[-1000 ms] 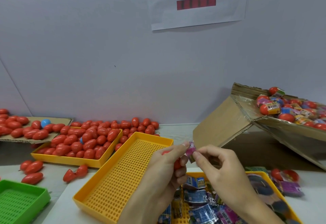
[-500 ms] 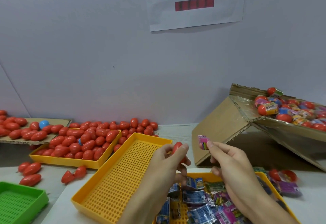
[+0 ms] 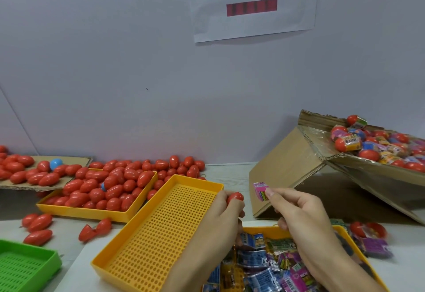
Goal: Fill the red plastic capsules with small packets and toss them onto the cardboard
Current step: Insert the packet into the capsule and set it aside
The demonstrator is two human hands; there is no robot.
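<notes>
Left hand [image 3: 222, 213] has its fingers curled around a small red plastic capsule [image 3: 234, 197], only the top of it poking out above the knuckles; can't tell if it's open or snapped together. Right hand [image 3: 296, 209] pinches a small pink printed packet [image 3: 260, 191] between thumb and forefinger, raised just right of the capsule, the two apart, not touching.

Risks, my read:
- Packet looks about as wide as the capsule mouth. If it goes in unfolded, the halves likely won't close.
- The pinch is on the packet's edge only, so it could slip and drop into the yellow tray of mixed packets [image 3: 257, 230] directly below both hands, lost among the others.
- Toss target is presumably the tilted brown cardboard chute [image 3: 285, 165] past the right hand, up and to the right. It's already piled with filled capsules [image 3: 368, 146], so a hard throw could bounce off the heap or roll back down.

Around:
- Empty perforated yellow tray [image 3: 161, 229], touching the left hand's outer side.
- Further left, a yellow tray heaped with red capsules [image 3: 101, 190], more spilled on flat cardboard [image 3: 76, 160] and the tabletop.
- Green perforated tray [image 3: 25, 266], far lower left.
- An open capsule with a purple packet [image 3: 372, 236] right of the right forearm.

Nothing sits between the hands and the chute.
</notes>
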